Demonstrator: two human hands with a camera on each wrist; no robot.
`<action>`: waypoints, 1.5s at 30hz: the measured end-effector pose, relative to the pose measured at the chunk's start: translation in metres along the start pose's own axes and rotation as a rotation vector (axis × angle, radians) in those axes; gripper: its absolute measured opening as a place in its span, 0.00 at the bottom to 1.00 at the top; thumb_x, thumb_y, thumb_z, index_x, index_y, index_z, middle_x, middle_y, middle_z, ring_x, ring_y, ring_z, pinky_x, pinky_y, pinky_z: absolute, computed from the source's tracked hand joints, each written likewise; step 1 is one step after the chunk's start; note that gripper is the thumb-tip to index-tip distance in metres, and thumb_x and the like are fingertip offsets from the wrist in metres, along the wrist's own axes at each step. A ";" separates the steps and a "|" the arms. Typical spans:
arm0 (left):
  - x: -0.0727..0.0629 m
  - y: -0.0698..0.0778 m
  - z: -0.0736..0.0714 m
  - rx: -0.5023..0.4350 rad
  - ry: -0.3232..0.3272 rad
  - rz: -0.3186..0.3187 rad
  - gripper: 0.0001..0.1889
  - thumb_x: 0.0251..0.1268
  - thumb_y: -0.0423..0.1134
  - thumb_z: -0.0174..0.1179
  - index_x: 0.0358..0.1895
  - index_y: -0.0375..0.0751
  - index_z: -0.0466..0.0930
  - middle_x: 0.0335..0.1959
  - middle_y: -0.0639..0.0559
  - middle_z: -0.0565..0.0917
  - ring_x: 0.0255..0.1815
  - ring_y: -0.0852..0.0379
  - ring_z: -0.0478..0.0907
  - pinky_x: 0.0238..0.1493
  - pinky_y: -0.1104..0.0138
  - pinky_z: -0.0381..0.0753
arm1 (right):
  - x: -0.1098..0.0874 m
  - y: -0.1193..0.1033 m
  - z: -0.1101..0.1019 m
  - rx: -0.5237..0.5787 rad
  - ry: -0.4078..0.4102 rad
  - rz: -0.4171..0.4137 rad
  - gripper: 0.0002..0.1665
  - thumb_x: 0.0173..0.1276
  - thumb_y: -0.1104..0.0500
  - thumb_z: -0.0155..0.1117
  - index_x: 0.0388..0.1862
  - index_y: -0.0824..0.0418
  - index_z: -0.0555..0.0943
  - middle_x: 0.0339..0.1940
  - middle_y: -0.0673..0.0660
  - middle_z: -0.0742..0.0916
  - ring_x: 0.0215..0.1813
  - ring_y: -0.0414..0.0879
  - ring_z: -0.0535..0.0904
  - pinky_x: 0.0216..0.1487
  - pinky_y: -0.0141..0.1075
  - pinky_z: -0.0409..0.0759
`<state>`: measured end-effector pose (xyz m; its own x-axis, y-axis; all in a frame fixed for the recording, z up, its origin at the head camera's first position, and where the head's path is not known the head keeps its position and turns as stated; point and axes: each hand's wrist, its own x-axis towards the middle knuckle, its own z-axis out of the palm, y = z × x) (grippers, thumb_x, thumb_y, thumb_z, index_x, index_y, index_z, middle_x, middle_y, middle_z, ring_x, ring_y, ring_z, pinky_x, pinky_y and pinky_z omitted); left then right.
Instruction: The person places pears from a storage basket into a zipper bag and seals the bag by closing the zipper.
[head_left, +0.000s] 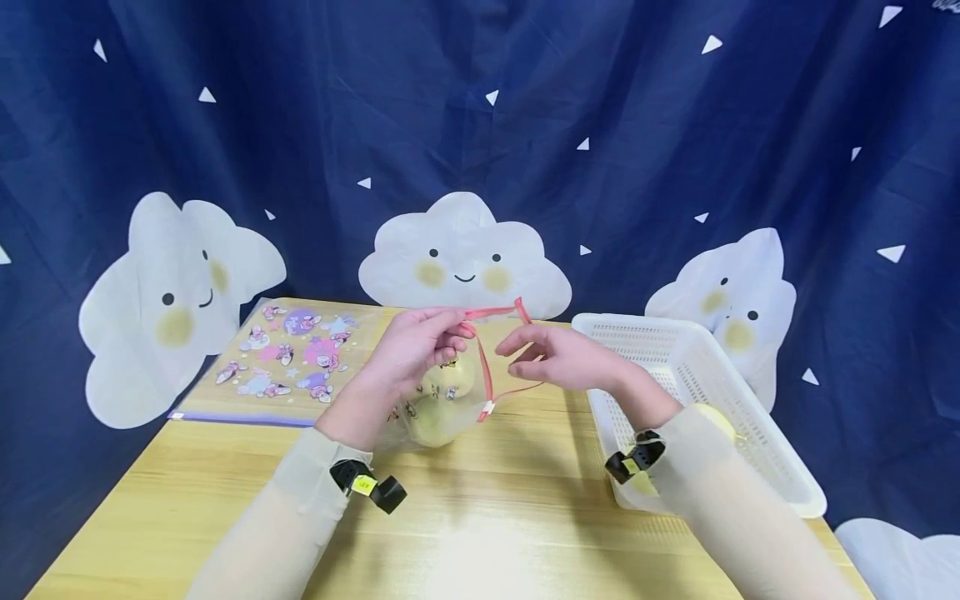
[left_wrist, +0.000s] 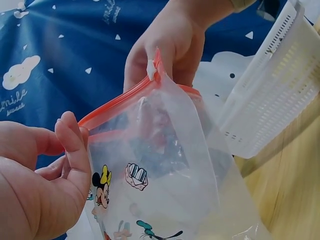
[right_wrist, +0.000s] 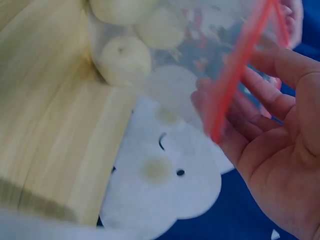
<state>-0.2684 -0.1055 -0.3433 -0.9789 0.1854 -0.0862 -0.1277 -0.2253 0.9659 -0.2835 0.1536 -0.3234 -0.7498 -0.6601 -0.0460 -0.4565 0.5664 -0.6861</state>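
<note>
A clear zip bag (left_wrist: 190, 195) with cartoon prints and a red zip edge (head_left: 486, 375) stands in the middle of the table, its mouth spread apart. Several round pale-yellow fruits (right_wrist: 125, 60) show through its wall, at the bottom. My left hand (head_left: 420, 346) pinches the red edge at the mouth's left side between thumb and fingers. At the mouth's opposite side is my right hand (head_left: 558, 357), its fingers loosely bent and spread. In the right wrist view, some of its fingers pass behind the red edge, the thumb standing off from them.
On the right stands a white perforated plastic basket (head_left: 637, 321), with a yellow fruit (head_left: 718, 421) inside, partly behind my right forearm. Flat on the table at the left lies another printed clear bag (head_left: 285, 358) with a purple zip. A dark blue curtain (head_left: 480, 142) hangs behind the wooden table (head_left: 450, 508).
</note>
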 end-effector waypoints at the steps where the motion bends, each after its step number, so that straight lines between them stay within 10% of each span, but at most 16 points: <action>1: 0.000 0.000 -0.001 0.001 0.003 0.000 0.18 0.86 0.36 0.58 0.67 0.26 0.81 0.32 0.56 0.89 0.29 0.65 0.83 0.30 0.80 0.82 | -0.004 0.002 -0.004 0.006 0.021 0.002 0.19 0.78 0.59 0.69 0.64 0.60 0.85 0.58 0.56 0.92 0.50 0.45 0.89 0.53 0.36 0.88; 11: 0.002 -0.001 -0.016 0.005 0.027 0.009 0.16 0.86 0.36 0.57 0.62 0.26 0.81 0.32 0.55 0.88 0.29 0.64 0.82 0.30 0.79 0.81 | -0.036 0.032 -0.040 0.071 0.174 0.101 0.15 0.80 0.59 0.69 0.61 0.61 0.87 0.54 0.59 0.92 0.47 0.42 0.90 0.53 0.31 0.87; 23: 0.001 0.000 -0.022 -0.011 0.024 0.003 0.09 0.85 0.36 0.58 0.48 0.34 0.85 0.30 0.55 0.88 0.28 0.64 0.82 0.29 0.79 0.81 | -0.068 0.088 -0.065 -0.131 0.208 0.224 0.25 0.80 0.54 0.70 0.68 0.67 0.83 0.63 0.67 0.90 0.56 0.51 0.89 0.53 0.34 0.85; 36: 0.000 0.000 -0.023 -0.003 0.013 0.000 0.12 0.86 0.36 0.58 0.56 0.30 0.84 0.30 0.55 0.88 0.27 0.65 0.81 0.28 0.79 0.81 | -0.107 0.129 -0.086 -0.345 -0.024 0.452 0.37 0.79 0.45 0.69 0.70 0.74 0.78 0.68 0.79 0.83 0.69 0.74 0.80 0.68 0.66 0.82; 45: 0.001 0.000 -0.021 -0.005 0.009 -0.007 0.14 0.86 0.37 0.58 0.59 0.29 0.83 0.30 0.55 0.88 0.27 0.65 0.81 0.28 0.79 0.81 | -0.120 0.153 -0.088 -0.190 -0.188 0.742 0.41 0.77 0.45 0.70 0.76 0.72 0.73 0.74 0.78 0.76 0.71 0.75 0.77 0.60 0.73 0.84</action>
<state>-0.2726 -0.1253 -0.3486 -0.9793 0.1785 -0.0952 -0.1354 -0.2288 0.9640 -0.3050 0.3628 -0.3587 -0.8047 -0.1396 -0.5770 0.0442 0.9552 -0.2928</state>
